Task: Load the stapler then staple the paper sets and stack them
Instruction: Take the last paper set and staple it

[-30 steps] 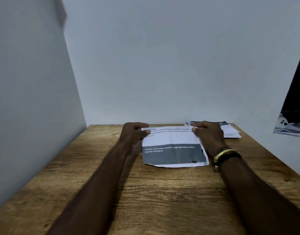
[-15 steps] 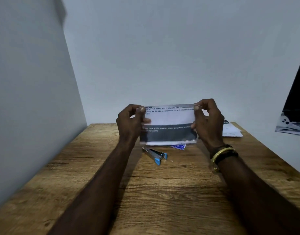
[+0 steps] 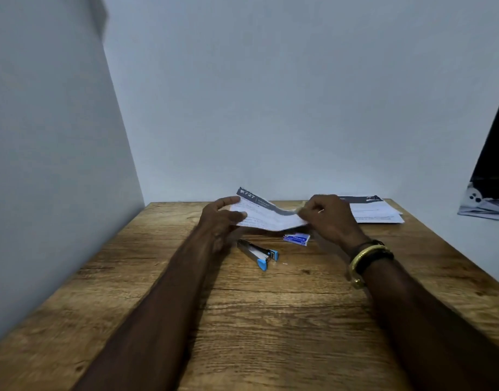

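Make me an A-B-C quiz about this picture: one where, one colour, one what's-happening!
1. Where is the stapler? A) on the table B) on the floor C) on a chair
2. What colour are its tips? A) red B) blue C) green
3. The held paper is: A) flat on the table B) crumpled C) lifted off it
Answers: 1 A, it lies on the wood; 2 B, both tips show blue; 3 C, the left hand and right hand grip its ends.

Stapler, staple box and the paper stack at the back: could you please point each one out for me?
stapler [image 3: 255,252]: head view, on its metal arm.
staple box [image 3: 296,239]: head view, middle of its blue top.
paper stack [image 3: 376,215]: head view, on the white top sheet.
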The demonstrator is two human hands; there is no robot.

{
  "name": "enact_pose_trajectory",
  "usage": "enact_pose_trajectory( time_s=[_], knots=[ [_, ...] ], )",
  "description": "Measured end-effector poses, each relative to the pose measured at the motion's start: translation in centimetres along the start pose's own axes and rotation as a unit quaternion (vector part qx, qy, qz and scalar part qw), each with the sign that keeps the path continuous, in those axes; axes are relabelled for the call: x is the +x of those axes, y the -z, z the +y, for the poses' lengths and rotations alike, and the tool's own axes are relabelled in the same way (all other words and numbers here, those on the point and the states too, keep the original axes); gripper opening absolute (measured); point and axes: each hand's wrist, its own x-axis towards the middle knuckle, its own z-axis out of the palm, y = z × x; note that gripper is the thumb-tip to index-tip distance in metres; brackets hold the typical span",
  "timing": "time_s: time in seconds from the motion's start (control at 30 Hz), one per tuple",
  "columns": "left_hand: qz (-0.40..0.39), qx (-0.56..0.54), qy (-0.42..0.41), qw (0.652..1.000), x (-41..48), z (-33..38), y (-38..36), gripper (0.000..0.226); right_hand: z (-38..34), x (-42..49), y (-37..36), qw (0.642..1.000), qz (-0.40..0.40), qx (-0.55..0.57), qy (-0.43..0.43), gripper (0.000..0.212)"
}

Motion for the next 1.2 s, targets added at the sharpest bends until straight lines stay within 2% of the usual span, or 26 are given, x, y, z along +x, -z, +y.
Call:
enact_pose_trajectory(
  time_s=[0.13,0.2,0.27,0.33,0.4,0.5,0.53,0.6,0.7,0.8,0.87,1.0,1.1,1.2],
  knots=[
    [0.006,0.033,0.040,0.999,0.3,-1.0,-0.3,0.051,0.3,-0.4,-0.6,0.992,-0.071,-0.094,-0.039,0.015],
    [0.028,0.048,0.039,0.998,0.3,-1.2,-0.6,0.045,-0.2,-0.6,-0.9,0.984,-0.060,-0.156,-0.055,0.013],
    [0.051,0.056,0.036,0.996,0.2,-1.4,-0.8,0.034,-1.2,-0.8,-1.1,0.971,-0.030,-0.235,-0.027,0.016],
    [0.075,0.071,0.031,0.994,0.3,-1.6,-0.9,0.027,-2.5,-1.2,-1.3,0.977,-0.061,-0.200,0.030,0.023],
    [0.091,0.074,0.024,0.993,0.2,-1.8,-1.0,0.029,-4.1,-2.0,-1.9,0.979,-0.152,-0.128,0.052,0.042],
    [0.095,0.058,0.009,0.994,0.2,-1.9,-1.0,0.029,-5.3,-3.3,-4.0,0.955,-0.226,-0.184,0.048,0.071],
    [0.097,0.057,0.003,0.994,0.1,-1.9,-1.1,0.026,-5.3,-3.4,-4.6,0.949,-0.227,-0.212,0.054,0.069],
    [0.107,0.062,-0.010,0.992,0.2,-2.0,-1.0,0.025,-5.2,-3.1,-5.3,0.947,-0.219,-0.226,0.066,0.050],
    [0.119,0.073,-0.003,0.990,0.2,-1.7,-0.8,0.048,-4.5,-2.4,-4.8,0.956,-0.238,-0.165,0.052,0.028],
    [0.117,0.096,0.017,0.988,0.2,-1.5,-0.6,0.068,-3.8,-2.0,-3.7,0.955,-0.294,-0.030,0.000,0.026],
    [0.113,0.123,0.010,0.986,0.4,-1.4,-0.5,0.070,-3.4,-1.6,-3.2,0.949,-0.302,0.068,-0.051,0.031],
    [0.103,0.128,0.016,0.986,-0.1,-1.2,-0.7,0.066,-2.9,-0.4,-3.1,0.929,-0.259,0.227,-0.136,0.024],
    [0.084,0.117,0.022,0.989,-0.6,-1.0,-0.8,0.066,-3.3,0.9,-3.4,0.927,-0.191,0.268,-0.182,0.025],
    [0.082,0.123,0.028,0.989,-0.8,-0.8,-0.8,0.068,-3.8,2.3,-3.8,0.907,-0.141,0.331,-0.221,0.026]
  ],
)
